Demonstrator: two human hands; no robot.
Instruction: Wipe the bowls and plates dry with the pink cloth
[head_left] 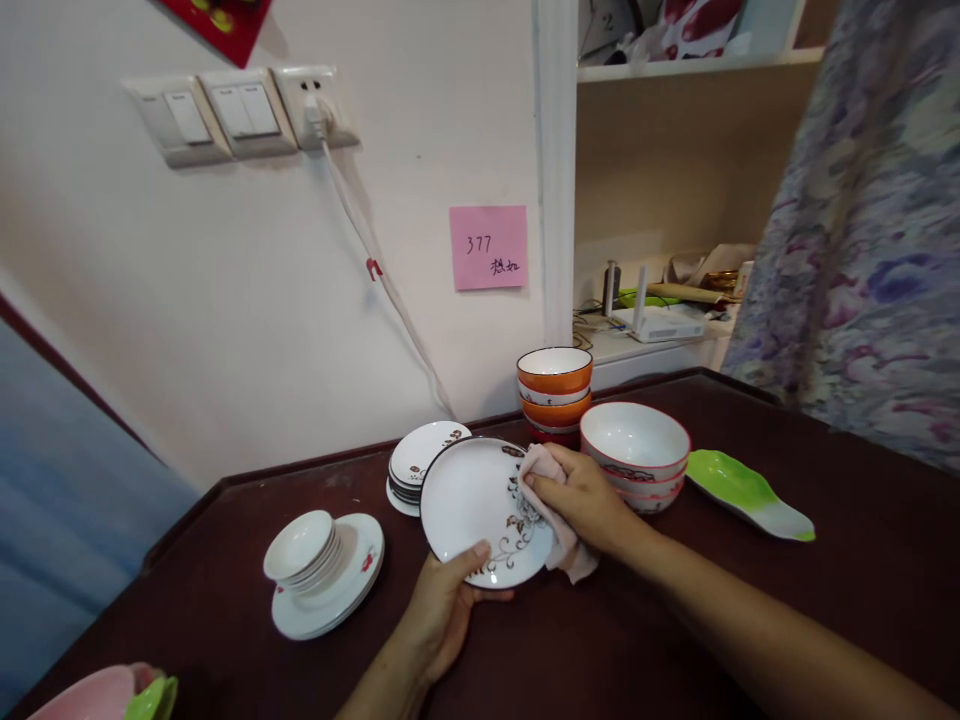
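My left hand [454, 605] grips the lower edge of a white plate [469, 500] with a dark rim and a brown floral pattern, its thumb on the face and its fingers underneath. The plate is tilted up toward me above the table. On its right edge my right hand [581, 495] presses a pale pink cloth [566, 555], pinched between thumb and fingers. Just behind the plate, a stack of smaller patterned plates [427, 450] is partly hidden. Close beyond my right hand stand stacked red-rimmed white bowls [637, 440].
Orange and white bowls [555, 375] are piled near the wall. White plates [352, 600] with small bowls [298, 545] on them stand at left. A green leaf-shaped dish [739, 490] lies at right, a pink bowl [90, 695] at the near left corner of the dark table [825, 620].
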